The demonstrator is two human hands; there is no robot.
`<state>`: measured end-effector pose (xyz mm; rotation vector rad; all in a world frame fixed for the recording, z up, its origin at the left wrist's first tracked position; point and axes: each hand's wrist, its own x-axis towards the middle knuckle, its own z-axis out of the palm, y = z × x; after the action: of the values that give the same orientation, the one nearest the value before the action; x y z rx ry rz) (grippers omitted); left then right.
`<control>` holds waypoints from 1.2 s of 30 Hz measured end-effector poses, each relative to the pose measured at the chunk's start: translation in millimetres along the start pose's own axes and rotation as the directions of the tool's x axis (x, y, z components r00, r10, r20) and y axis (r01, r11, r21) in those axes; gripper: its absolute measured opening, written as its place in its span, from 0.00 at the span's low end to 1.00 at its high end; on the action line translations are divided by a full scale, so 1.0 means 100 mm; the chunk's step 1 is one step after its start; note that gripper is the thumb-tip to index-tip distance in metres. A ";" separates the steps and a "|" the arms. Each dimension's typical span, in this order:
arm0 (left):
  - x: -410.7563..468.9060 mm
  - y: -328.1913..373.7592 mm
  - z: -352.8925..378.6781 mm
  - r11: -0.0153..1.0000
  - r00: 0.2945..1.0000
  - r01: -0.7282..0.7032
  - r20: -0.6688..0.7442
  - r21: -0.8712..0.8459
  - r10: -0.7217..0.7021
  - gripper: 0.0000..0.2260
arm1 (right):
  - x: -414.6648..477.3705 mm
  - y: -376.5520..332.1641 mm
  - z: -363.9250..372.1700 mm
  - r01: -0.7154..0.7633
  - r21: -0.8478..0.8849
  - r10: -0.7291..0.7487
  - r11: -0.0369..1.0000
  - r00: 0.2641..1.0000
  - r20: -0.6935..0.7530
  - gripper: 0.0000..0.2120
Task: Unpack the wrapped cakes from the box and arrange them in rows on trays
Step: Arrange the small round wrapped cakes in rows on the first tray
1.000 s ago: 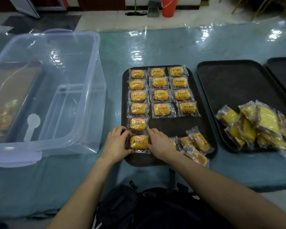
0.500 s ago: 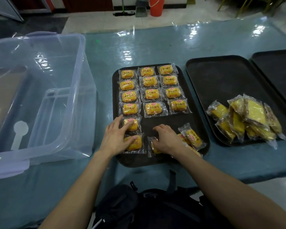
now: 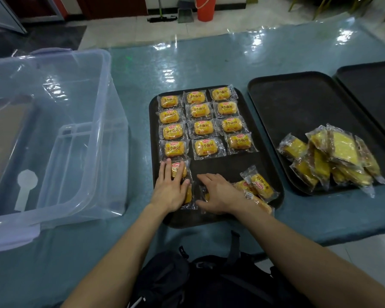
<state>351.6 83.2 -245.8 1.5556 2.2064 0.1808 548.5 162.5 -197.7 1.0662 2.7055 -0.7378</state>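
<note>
Yellow plastic-wrapped cakes line the black rectangular tray. The left hand, fingers spread, presses the near-left cakes; the right hand covers another, grip unclear. Best slide it squarely into the middle column.

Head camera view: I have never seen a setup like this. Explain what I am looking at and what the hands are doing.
There is no machine here. A person wears a camera on the head, so this single picture looks forward and down at their own bare arms. On the blue-green table sits a black tray with wrapped cakes laid in three lines, plus a few loose cakes at its near right corner. The left hand lies flat on the nearest cakes of the left line; the right hand rests on another one beside it. Nothing is lifted. To the right, a second tray holds a pile of yellow packets; to the left stands a clear plastic box.
</note>
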 end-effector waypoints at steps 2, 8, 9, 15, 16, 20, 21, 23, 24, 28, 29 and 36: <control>-0.01 0.02 -0.06 1.000 1.000 -0.007 -0.011 -0.010 0.007 0.29 | 0.04 -0.06 0.00 -0.014 0.050 0.014 0.999 1.000 0.003 0.41; 0.09 -0.13 -0.27 0.995 0.976 0.039 -0.209 -0.096 -0.058 0.25 | 0.31 -0.14 -0.04 -0.087 0.194 0.116 0.977 0.982 -0.146 0.26; 0.16 -0.17 -0.32 0.991 0.969 0.060 -0.230 -0.118 -0.086 0.24 | 0.39 -0.15 -0.07 -0.087 0.196 0.120 0.977 0.979 -0.164 0.25; 0.51 -0.30 -0.45 0.969 0.978 0.141 -0.121 -0.204 -0.168 0.30 | 0.90 -0.25 -0.22 -0.036 0.135 0.050 0.990 0.993 -0.103 0.28; 0.51 -0.30 -0.43 0.965 0.978 0.152 -0.108 -0.213 -0.178 0.28 | 0.95 -0.25 -0.23 -0.038 0.119 0.047 0.992 0.996 -0.075 0.29; 0.45 -0.28 -0.39 0.960 0.976 0.165 -0.103 -0.227 -0.192 0.25 | 1.09 -0.22 -0.20 -0.051 0.064 0.051 0.997 0.999 0.002 0.30; 0.44 -0.28 -0.38 0.960 0.977 0.161 -0.103 -0.228 -0.188 0.25 | 1.11 -0.21 -0.19 -0.051 0.056 0.050 0.997 0.999 0.013 0.30; 0.42 -0.28 -0.39 0.962 0.979 0.151 -0.102 -0.226 -0.177 0.25 | 1.12 -0.20 -0.19 -0.052 0.048 0.051 0.997 0.998 0.023 0.29; 0.42 -0.28 -0.40 0.963 0.980 0.148 -0.099 -0.224 -0.174 0.25 | 1.12 -0.19 -0.20 -0.051 0.044 0.050 0.998 0.998 0.025 0.29; 0.38 -0.29 -0.45 0.966 0.980 0.141 -0.105 -0.218 -0.167 0.23 | 1.11 -0.21 -0.24 -0.048 0.044 0.047 0.998 0.999 0.027 0.31; 0.37 -0.30 -0.46 0.967 0.981 0.140 -0.105 -0.213 -0.165 0.23 | 1.08 -0.22 -0.24 -0.046 0.061 0.046 0.997 0.999 0.011 0.31; 0.16 -0.45 -0.49 0.974 0.970 0.137 -0.174 -0.180 -0.169 0.18 | 0.64 -0.26 -0.12 -0.108 0.183 0.156 0.977 0.950 -0.271 0.18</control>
<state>287.4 88.0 -221.6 1.3191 2.3767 0.4702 484.3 190.7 -196.4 1.4830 2.8042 -0.8594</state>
